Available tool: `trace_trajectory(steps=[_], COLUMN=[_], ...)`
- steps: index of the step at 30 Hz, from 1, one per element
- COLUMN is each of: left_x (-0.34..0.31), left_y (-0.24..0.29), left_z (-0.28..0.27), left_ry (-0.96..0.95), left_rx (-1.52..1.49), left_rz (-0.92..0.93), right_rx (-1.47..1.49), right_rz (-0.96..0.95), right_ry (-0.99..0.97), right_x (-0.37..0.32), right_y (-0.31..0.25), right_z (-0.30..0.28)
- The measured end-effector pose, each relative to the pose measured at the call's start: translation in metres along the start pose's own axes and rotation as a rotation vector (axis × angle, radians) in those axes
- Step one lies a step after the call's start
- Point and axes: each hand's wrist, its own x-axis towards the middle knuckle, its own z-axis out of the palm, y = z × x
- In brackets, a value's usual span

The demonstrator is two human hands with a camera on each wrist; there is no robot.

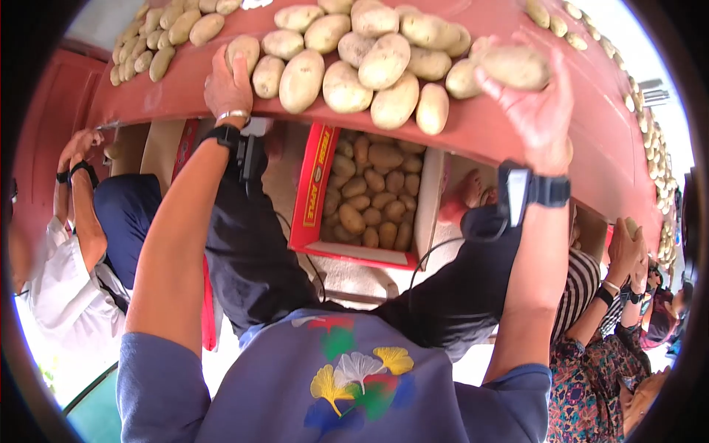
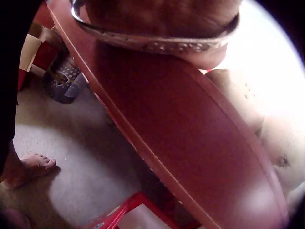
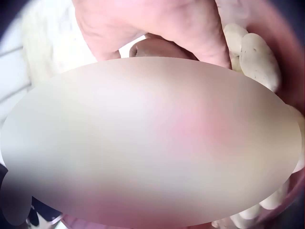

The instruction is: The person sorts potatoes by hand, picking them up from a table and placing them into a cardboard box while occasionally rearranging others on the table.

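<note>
A potato (image 1: 517, 67) is gripped in the right hand (image 1: 543, 118), raised at the right end of a potato pile (image 1: 346, 87) on the red table (image 1: 295, 122). Around a potato (image 1: 243, 52) at the pile's left end curl the fingers of the left hand (image 1: 227, 92). In the left wrist view only the heel of the left hand (image 2: 143, 19) and a bangle show; its fingers are hidden. The right wrist view has the right hand's fingers (image 3: 157, 24) over a potato (image 3: 159, 48), with a large blurred patch covering most of it.
Below the table edge stands a red carton (image 1: 305, 214) full of potatoes, between the person's knees. Another potato pile (image 1: 166, 33) lies at the back left, more along the far right. People sit on both sides, their hands at the table edge.
</note>
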Motion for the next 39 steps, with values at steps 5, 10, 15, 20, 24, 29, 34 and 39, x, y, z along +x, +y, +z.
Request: trace_trajectory(steps=[5,10,15,20,24,29,34,39], left_x=[-0.001,-0.003,-0.001,-0.001,-0.001,-0.005,-0.003,-0.006], left_y=[-0.002,-0.002,-0.010,-0.004,0.000,0.000,-0.002,0.004], left_z=[0.001,0.002,0.006,0.000,-0.001,-0.005,-0.005,-0.010], left_ry=[0.017,0.002,0.062,-0.006,-0.004,0.039,0.025,0.029], left_rx=[-0.006,-0.014,-0.038,-0.018,0.006,-0.010,-0.013,-0.038], left_rz=[0.003,-0.020,0.039,-0.042,-0.058,-0.004,-0.020,-0.001], right_rx=[-0.534,-1.022,-0.905,-1.284,-1.571,-1.698,-1.898,-1.819], right_rz=[0.160,0.116,-0.152,-0.372,-0.271,-0.328,-0.396,-0.297], right_ry=[-0.381,-0.603,-0.236,-0.120,-0.080,-0.265,-0.108,0.024], right_x=[-0.029,-0.044,-0.018,0.034,0.041,0.043,0.054,0.051], right_y=[0.028,0.062,0.038,0.027,0.029,0.042,0.053,0.050], right_z=[0.016,0.032,0.042,0.017,0.026,0.030,0.026,0.030])
